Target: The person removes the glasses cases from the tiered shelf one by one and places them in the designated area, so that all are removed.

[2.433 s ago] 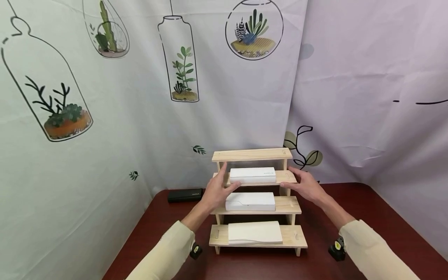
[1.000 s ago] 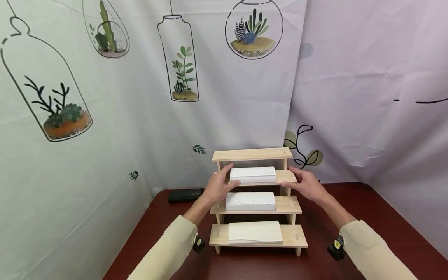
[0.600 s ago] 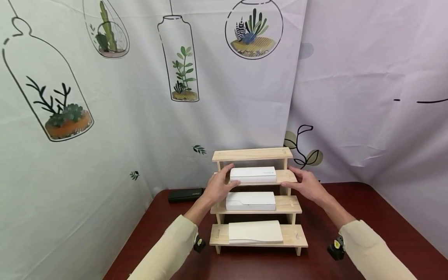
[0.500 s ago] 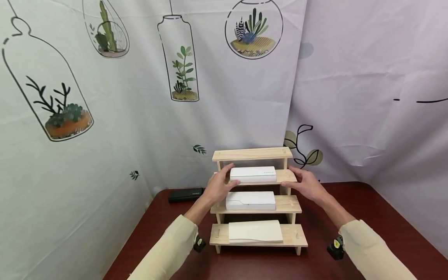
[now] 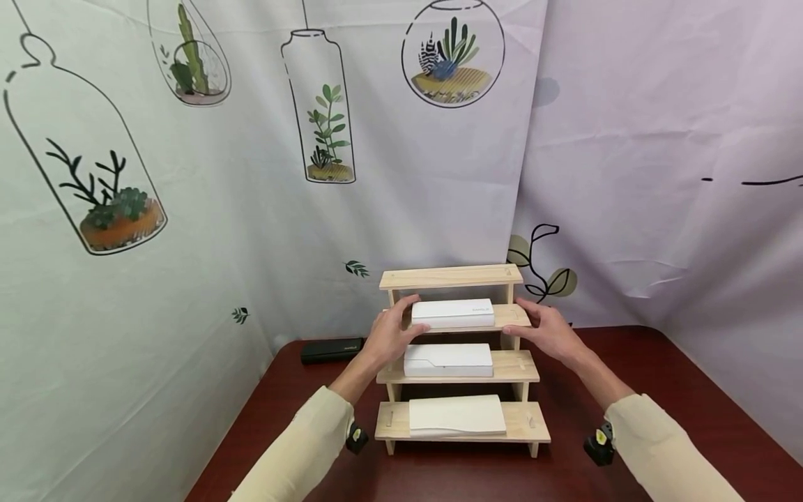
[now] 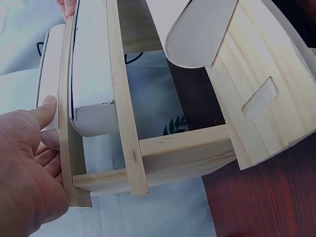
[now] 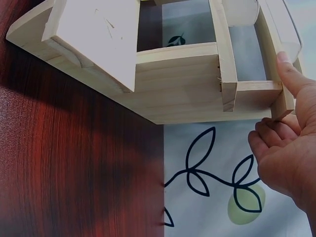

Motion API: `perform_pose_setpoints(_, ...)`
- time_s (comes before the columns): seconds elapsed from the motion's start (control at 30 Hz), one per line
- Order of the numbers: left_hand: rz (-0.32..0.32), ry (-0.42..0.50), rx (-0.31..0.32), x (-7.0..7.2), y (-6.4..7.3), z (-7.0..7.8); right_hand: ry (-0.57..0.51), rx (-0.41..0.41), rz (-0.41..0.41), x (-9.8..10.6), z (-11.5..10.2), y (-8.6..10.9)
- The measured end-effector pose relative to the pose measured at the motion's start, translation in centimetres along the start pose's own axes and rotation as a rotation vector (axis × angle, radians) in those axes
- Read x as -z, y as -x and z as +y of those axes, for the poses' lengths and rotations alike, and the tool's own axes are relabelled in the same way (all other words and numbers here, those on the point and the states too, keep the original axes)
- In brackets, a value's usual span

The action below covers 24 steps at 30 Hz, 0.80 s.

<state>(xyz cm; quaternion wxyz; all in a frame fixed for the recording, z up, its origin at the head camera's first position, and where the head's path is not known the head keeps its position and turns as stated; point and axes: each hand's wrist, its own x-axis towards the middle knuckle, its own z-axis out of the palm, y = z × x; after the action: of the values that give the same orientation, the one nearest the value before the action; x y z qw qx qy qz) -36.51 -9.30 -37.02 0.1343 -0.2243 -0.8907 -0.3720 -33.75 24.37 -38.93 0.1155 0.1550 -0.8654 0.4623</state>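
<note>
A stepped wooden display rack [image 5: 452,277] stands on the table with three white glasses cases on its lower tiers. My left hand [image 5: 387,338] pinches the left end of the upper glasses case [image 5: 452,314], thumb in front and index finger behind. In the left wrist view the left thumb [image 6: 47,111] presses that case near the shelf. On the other side my right hand [image 5: 552,333] grips the right end of the same shelf. The right thumb [image 7: 289,69] lies on the shelf's front edge, and the other fingers [image 7: 271,136] curl behind its end.
A middle white case [image 5: 448,360] and a bottom cream case [image 5: 456,416] lie on the shelves below. A black case [image 5: 331,350] sits at the back left of the dark red table [image 5: 464,477]. Printed cloth [image 5: 401,209] hangs close behind the rack.
The left index finger has come in to the left end of the upper glasses case since the first frame. The right hand and the rack stay in place.
</note>
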Motion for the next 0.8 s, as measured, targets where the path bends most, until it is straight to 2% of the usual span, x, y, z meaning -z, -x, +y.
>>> perform_pose_setpoints(0.4, 0.03, 0.03, -0.067, 0.3, 0.23, -0.14, -0.008, -0.006, -0.001, -0.07, -0.11, -0.03)
perform_pose_setpoints(0.8, 0.083, -0.015, -0.131, 0.87, 0.66, -0.67, -0.004, -0.025, -0.001, -0.08, -0.38, -0.03)
